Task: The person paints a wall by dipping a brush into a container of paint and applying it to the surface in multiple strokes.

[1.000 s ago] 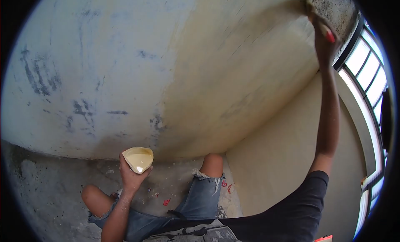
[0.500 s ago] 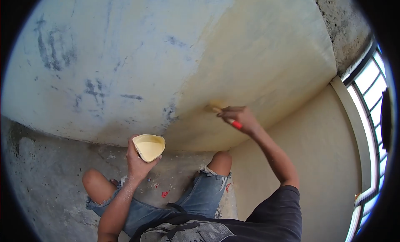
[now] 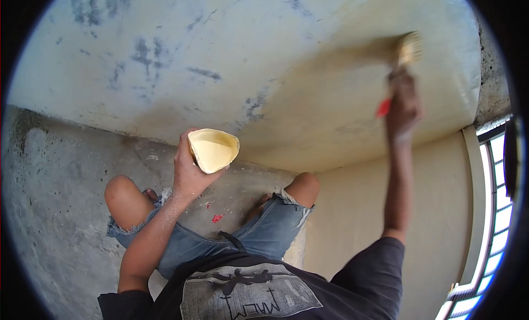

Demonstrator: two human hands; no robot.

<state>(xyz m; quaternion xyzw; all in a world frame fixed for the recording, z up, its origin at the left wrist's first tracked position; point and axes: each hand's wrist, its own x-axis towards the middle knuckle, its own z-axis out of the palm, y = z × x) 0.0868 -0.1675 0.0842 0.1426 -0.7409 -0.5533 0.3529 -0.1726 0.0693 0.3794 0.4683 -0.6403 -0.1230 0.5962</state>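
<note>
A cut-open container of pale yellow paint (image 3: 215, 150) rests in my left hand (image 3: 190, 174), whose fingers wrap around its side. My right hand (image 3: 405, 108), blurred by motion, is closed on a paintbrush (image 3: 409, 49) with a red handle end. The bristles are against the upper right of the wall (image 3: 330, 94). Cream paint covers the wall's right part, while its left part is whitish with dark grey smudges.
Below the wall lies a grey concrete floor (image 3: 66, 171), with small red scraps (image 3: 217, 218) between my bent knees. A beige side wall (image 3: 352, 221) and a barred window (image 3: 498, 210) stand at the right.
My right hand has moved up and to the right across the wall with the brush, the arm now stretched out. The view has shifted, and the container appears higher and slightly further right.
</note>
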